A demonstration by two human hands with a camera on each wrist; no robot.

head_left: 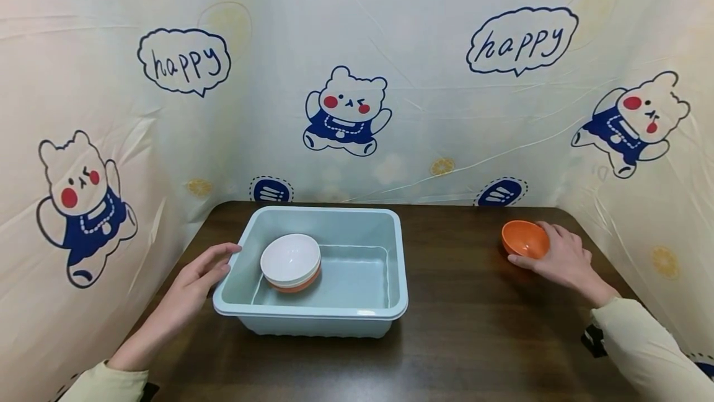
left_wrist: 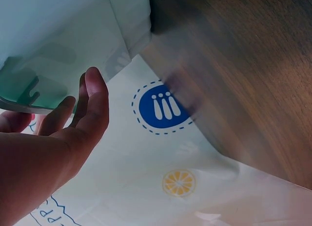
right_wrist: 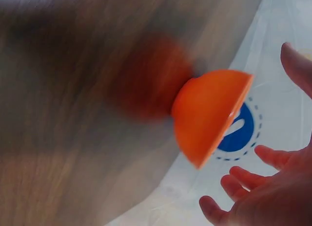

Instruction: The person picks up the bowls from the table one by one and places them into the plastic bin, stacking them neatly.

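A light blue plastic basin (head_left: 301, 313) stands on the dark wooden table, left of the middle. Inside its left part, a white bowl (head_left: 290, 259) tops a small stack with an orange bowl (head_left: 297, 288) at the bottom. My left hand (head_left: 202, 277) is at the basin's left rim, fingertips right at the edge and fingers loosely bent. At the table's right side, another orange bowl (head_left: 521, 239) sits upright. My right hand (head_left: 566, 259) is spread beside it, thumb at the near side. The right wrist view shows a gap between the fingers (right_wrist: 239, 189) and this bowl.
A pale curtain (head_left: 429, 111) printed with bears and lettering hangs behind the table and along both sides. Brown tabletop (head_left: 452, 284) lies between the basin and the right-hand bowl.
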